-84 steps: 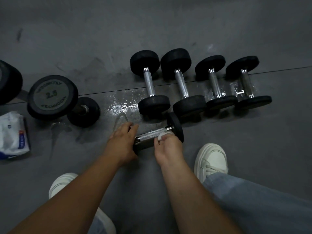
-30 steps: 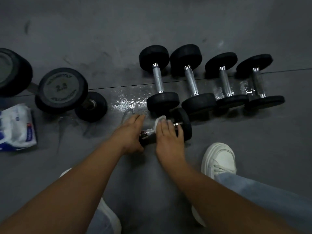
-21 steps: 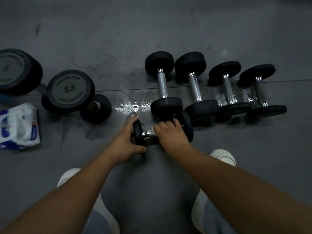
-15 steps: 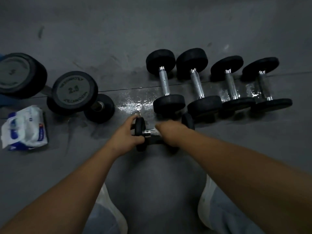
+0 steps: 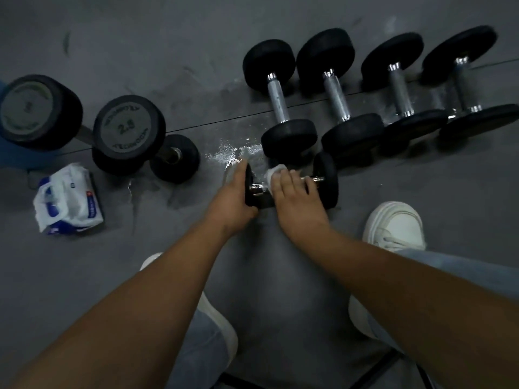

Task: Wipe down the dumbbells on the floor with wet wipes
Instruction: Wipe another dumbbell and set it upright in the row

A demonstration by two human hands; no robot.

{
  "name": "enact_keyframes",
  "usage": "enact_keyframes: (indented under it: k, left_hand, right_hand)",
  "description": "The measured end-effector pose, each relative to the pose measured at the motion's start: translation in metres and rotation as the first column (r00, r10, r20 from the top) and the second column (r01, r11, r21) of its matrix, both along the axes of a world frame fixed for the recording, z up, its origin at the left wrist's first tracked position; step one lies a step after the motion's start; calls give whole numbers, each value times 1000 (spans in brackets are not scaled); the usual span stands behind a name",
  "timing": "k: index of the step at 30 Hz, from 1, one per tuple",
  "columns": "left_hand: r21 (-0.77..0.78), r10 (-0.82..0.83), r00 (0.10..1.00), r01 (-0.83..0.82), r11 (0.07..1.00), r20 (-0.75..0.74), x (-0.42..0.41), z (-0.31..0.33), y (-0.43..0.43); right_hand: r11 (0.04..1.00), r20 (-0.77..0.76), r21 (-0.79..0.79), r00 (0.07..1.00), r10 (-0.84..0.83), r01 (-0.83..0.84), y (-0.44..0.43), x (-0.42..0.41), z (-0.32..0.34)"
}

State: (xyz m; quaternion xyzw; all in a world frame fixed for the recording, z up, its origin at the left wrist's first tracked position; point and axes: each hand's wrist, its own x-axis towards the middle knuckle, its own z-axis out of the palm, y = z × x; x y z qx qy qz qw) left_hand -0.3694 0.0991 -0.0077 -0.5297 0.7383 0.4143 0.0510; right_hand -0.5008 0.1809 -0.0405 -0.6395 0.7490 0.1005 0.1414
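The dumbbell (image 5: 325, 181) being cleaned lies crosswise on the floor (image 5: 421, 192) just in front of the row of four (image 5: 337, 108), close to the knees, likely so that both hands reach it easily. The left hand (image 5: 233, 200) grips its left head, thumb below and fingers (image 5: 242, 171) over the top, which I judge keeps it from rolling. The right hand (image 5: 297, 197) curls its fingers over the bar with the wipe (image 5: 273, 173) bunched beneath them, pressed to the metal beside that head. The pack (image 5: 67, 197) sits well to the left, near the big dumbbells (image 5: 129, 130), probably handy for a fresh sheet. A wet patch (image 5: 233, 153) shines just behind the left hand
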Motion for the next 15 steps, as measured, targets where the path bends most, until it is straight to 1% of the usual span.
enact_keyframes:
  k: [3,5,6,8,9,10,11,13,14,15]
  left_hand:
    - [80,101,993,-106,991,67,-4,3,-9]
    - [116,164,983,-172,978,78,-7,5,-9]
    - [119,170,982,-179,977,78,-8,5,-8]
    - [105,166,983,-174,979,76,-7,4,-4]
    - [84,153,985,-159,984,76,-7,4,-2]
    - [55,132,988,-136,989,80,-6,5,0]
    - [29,108,990,-111,993,91,-6,5,2]
    - [8,76,991,-77,997,107,-6,5,3]
    - [13,62,992,-64,998,112,-6,5,2]
    - [22,51,992,-54,998,114,-7,5,1]
  right_hand:
    - [997,25,-15,997,78,-77,-15,-18,3]
    - [996,33,-25,996,84,-83,-17,-20,4]
    - [997,36,-23,996,76,-75,-17,-17,5]
    - [994,65,-37,992,105,-103,-14,-11,4]
    - [989,79,-70,987,138,-133,-14,-12,3]
    - [987,91,-95,987,136,-127,-15,-14,3]
    - [992,100,-105,991,85,-74,-15,-16,4]
    - [997,69,-63,997,-38,43,-12,-11,7]
    - [998,55,-47,998,-39,41,-9,-6,6]
    - [999,68,-47,998,15,-11,-8,-1,5]
